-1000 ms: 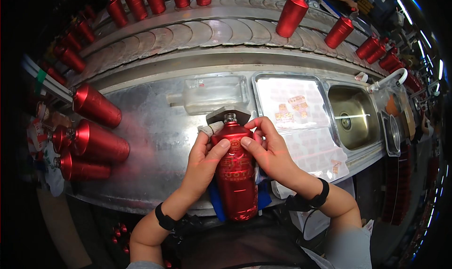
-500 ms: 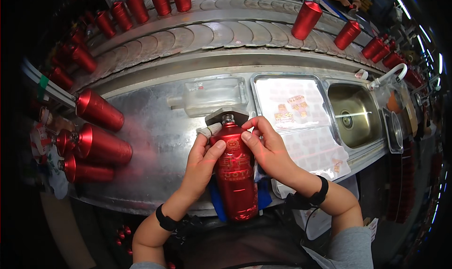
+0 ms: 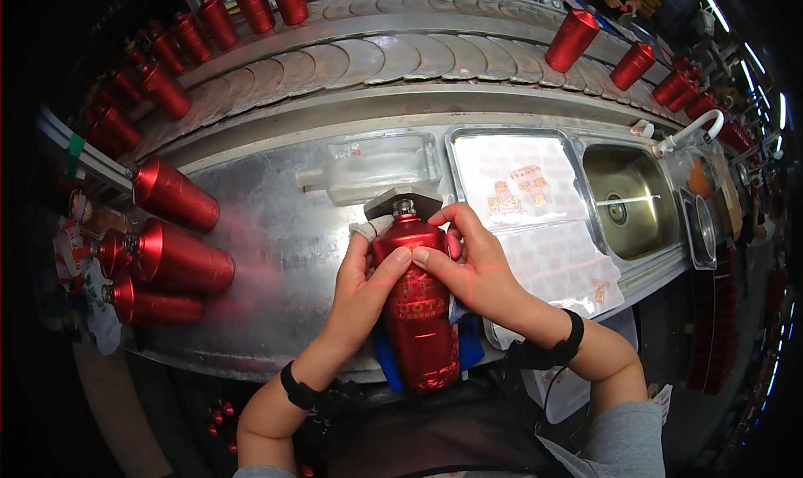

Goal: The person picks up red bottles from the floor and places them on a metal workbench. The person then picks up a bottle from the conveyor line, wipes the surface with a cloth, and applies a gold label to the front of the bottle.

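A glossy red bottle (image 3: 424,344) with gold lettering and an uncapped neck lies in front of me, its neck pointing away. My left hand (image 3: 361,286) grips its left shoulder, and a whitish cloth wrap (image 3: 370,229) sits at that hand's index finger. From the other side my right hand (image 3: 470,269) holds the right shoulder, index finger raised near the neck. Both thumb tips meet on the upper front of the bottle, hiding the emblem there. A dark angular block (image 3: 427,204) stands behind the neck. Blue cloth (image 3: 470,344) shows beneath the bottle.
Several red bottles (image 3: 186,265) lie at the left of the metal counter (image 3: 276,277). A clear bottle-shaped tray (image 3: 385,173) lies beyond my hands. Right of it are a tray with label sheets (image 3: 544,252) and a sink (image 3: 631,189). Behind runs a plated conveyor (image 3: 376,60) carrying red bottles.
Both thumbs have slid inward and now meet over the emblem. On the conveyor, near-lane bottles have moved right and far-lane bottles left. The held bottle has barely moved.
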The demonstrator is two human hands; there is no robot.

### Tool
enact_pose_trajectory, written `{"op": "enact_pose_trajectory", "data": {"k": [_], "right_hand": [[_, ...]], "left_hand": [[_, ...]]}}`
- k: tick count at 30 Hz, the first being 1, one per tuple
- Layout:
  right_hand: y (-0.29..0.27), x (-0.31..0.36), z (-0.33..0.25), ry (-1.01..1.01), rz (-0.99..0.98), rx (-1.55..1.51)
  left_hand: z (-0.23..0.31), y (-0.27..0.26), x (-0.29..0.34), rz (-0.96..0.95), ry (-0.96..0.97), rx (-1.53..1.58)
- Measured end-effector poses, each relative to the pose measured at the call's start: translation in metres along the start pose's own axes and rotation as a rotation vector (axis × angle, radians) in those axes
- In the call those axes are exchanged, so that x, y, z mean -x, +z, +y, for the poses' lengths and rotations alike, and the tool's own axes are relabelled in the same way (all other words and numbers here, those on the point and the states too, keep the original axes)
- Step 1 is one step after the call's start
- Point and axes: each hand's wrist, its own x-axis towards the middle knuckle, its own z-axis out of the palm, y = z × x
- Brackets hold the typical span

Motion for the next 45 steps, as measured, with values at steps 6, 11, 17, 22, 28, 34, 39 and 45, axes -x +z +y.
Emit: {"op": "enact_pose_trajectory", "data": {"k": [6, 11, 17, 22, 28, 34, 39, 45], "right_hand": [[0.002, -0.003, 0.003, 0.022, 0.019, 0.072], [0.0, -0.003, 0.001, 0.094, 0.005, 0.032], [0.001, -0.005, -0.009, 0.006, 0.004, 0.204], [0.002, -0.007, -0.007, 0.059, -0.022, 0.095], [0.004, -0.006, 0.003, 0.047, 0.02, 0.077], [0.006, -0.005, 0.005, 0.033, 0.025, 0.045], [0.006, -0.005, 0.006, 0.007, 0.034, 0.05], [0.005, -0.004, 0.006, 0.034, 0.035, 0.058]], "left_hand": [[-0.001, -0.005, 0.001, 0.023, -0.033, 0.03], [0.007, -0.011, 0.006, 0.017, -0.115, 0.068], [0.004, -0.008, 0.004, 0.002, -0.058, 0.029], [0.0, -0.009, 0.0, 0.023, -0.025, -0.001], [-0.001, -0.005, 0.005, 0.08, 0.028, -0.062], [0.0, -0.005, -0.003, 0.061, 0.043, -0.175], [0.004, -0.002, -0.007, 0.083, 0.006, -0.135], [-0.003, -0.011, -0.011, 0.071, -0.078, -0.023]]}}
